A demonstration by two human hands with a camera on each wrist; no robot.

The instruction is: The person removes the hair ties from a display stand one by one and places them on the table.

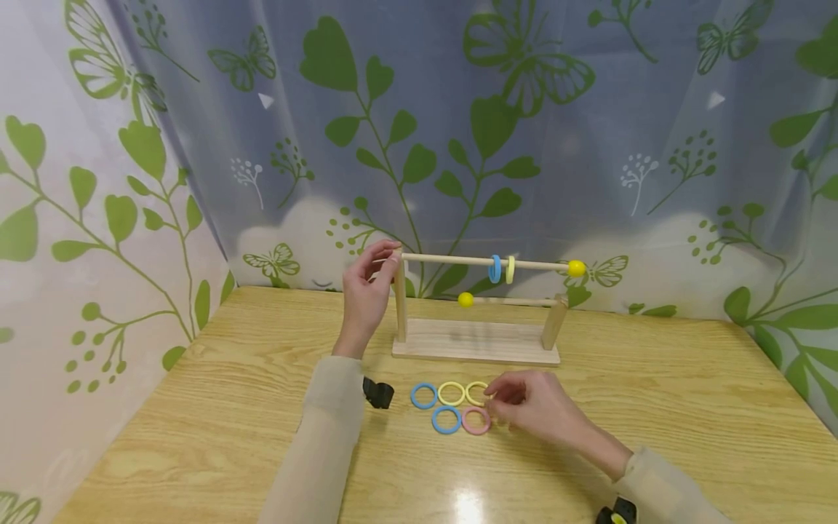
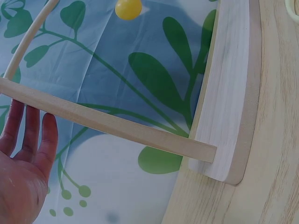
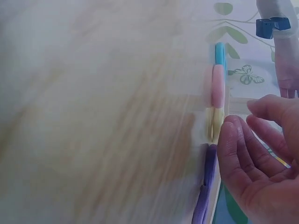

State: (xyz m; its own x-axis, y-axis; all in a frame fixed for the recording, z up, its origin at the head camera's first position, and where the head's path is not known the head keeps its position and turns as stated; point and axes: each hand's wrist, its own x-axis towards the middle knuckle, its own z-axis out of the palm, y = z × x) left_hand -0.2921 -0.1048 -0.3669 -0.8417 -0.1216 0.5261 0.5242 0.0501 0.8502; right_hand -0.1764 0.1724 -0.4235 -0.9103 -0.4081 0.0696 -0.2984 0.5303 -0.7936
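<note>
A wooden stand (image 1: 476, 342) has two posts, each with a rod ending in a yellow ball. My left hand (image 1: 368, 295) grips the top of its tall left post (image 2: 112, 125), thumb in front and fingers behind. On the upper rod (image 1: 452, 259) hang a blue ring (image 1: 495, 269) and a yellow ring (image 1: 510, 270). My right hand (image 1: 540, 404) is low over the table, fingers bent and thumb apart, nothing between them. Its fingertips are right at a yellow ring (image 1: 475, 394), beside a pink ring (image 1: 476, 421). Purple rings (image 3: 209, 164) lie by it, hidden in the head view.
Left of these on the wood-grain table (image 1: 229, 429) lie another yellow ring (image 1: 451, 394) and two blue rings, one farther back (image 1: 423, 396), one nearer (image 1: 447, 420). A patterned curtain (image 1: 419, 145) hangs behind. Black wrist devices (image 1: 378, 393) are on both forearms.
</note>
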